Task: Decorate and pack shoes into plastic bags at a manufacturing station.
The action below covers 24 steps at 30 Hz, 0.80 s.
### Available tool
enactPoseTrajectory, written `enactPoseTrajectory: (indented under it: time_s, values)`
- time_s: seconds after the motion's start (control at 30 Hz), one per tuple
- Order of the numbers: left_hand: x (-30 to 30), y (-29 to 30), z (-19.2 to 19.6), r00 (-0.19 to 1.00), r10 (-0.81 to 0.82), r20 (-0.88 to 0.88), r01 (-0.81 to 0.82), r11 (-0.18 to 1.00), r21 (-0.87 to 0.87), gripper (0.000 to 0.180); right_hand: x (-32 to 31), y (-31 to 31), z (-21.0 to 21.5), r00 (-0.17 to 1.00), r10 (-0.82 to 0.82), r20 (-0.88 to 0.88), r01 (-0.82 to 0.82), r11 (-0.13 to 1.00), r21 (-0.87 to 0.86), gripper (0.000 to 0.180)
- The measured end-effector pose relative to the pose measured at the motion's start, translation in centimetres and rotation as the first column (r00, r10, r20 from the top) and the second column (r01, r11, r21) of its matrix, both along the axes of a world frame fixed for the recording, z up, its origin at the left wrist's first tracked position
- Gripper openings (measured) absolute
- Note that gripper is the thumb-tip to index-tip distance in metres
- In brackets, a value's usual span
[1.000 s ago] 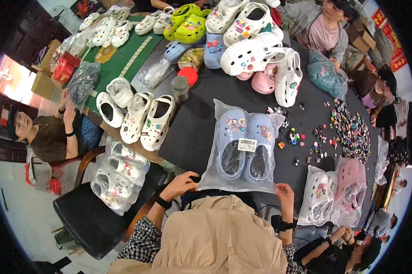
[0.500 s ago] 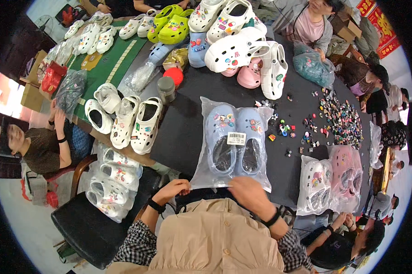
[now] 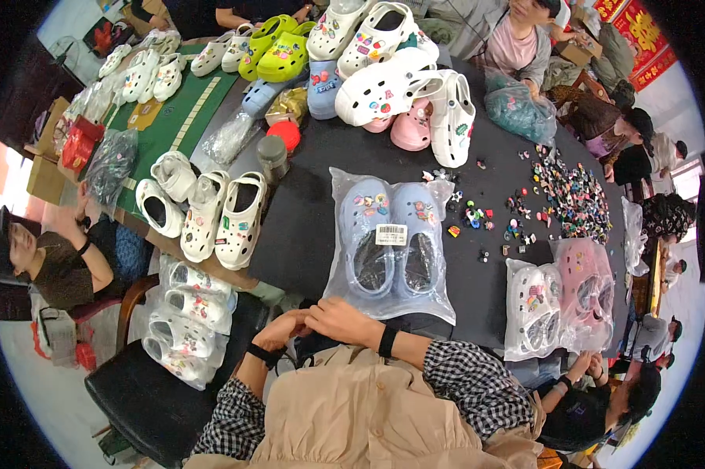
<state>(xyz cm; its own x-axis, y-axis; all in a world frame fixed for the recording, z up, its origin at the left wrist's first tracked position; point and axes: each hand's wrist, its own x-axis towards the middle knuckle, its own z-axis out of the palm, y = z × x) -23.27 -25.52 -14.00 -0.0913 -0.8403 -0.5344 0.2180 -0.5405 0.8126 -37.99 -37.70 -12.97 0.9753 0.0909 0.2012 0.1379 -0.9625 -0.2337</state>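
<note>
A clear plastic bag [image 3: 390,246] holding a pair of pale blue clogs [image 3: 391,234] with small charms lies flat on the black desk [image 3: 305,219], its near edge just beyond the person's hands. The right hand [image 3: 341,319] rests at the desk edge, fingers curled together over the left hand [image 3: 280,328], whose fingers are bunched; whether they pinch anything cannot be told. Neither hand touches the bag. To the right lie two more bagged pairs, white [image 3: 534,313] and pink [image 3: 587,301], beyond them scattered loose charms [image 3: 567,195]. White clogs [image 3: 220,215] stand to the left.
</note>
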Motion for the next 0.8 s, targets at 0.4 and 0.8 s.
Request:
enactPoseTrajectory:
  time_s: [0.4, 0.8]
  values:
    - [4.6, 1.2, -3.0, 0.92, 0.39, 0.037, -0.391, 0.909, 0.143, 0.026, -13.7, -4.9, 4.1, 0.956, -0.253, -0.148, 0.244, 0.967, -0.078, 0.01]
    - [0.3, -2.5, 3.4, 0.275, 0.326, 0.904, 0.11, 0.924, -0.367, 0.021, -20.6, -3.8, 3.7, 0.819, -0.553, -0.15, 0.559, 0.829, -0.004, 0.013]
